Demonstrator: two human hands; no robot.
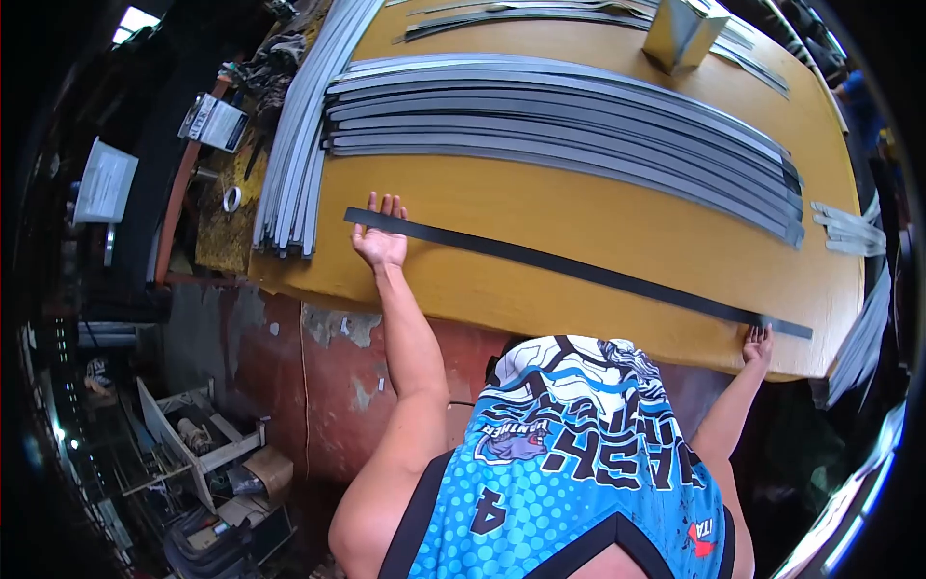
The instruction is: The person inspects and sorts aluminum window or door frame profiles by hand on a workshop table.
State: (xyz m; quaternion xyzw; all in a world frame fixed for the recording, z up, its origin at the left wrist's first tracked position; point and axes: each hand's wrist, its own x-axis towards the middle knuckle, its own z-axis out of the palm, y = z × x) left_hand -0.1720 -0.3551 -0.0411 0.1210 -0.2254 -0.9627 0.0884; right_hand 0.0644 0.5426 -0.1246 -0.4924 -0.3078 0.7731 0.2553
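Note:
A long, narrow black strip [579, 276] stretches across the near part of the yellow table, slanting down to the right. My left hand [381, 241] is palm up near its left end and holds it across the fingers, whose tips show beyond the far edge. Near the right end, my right hand [758, 345] has its fingers curled at the strip's near edge. The strip's material is not certain. Beyond it lies a broad stack of grey and black strips [559, 125], and another bundle of grey strips [301, 145] runs lengthwise to the left of my left hand.
The yellow table [463, 294] has a rounded right edge, where more grey strips [849, 232] hang over. A metal box-like block [683, 37] stands at the back. On the left are a tape roll [231, 200], a labelled container [214, 122] and a white bin [106, 181].

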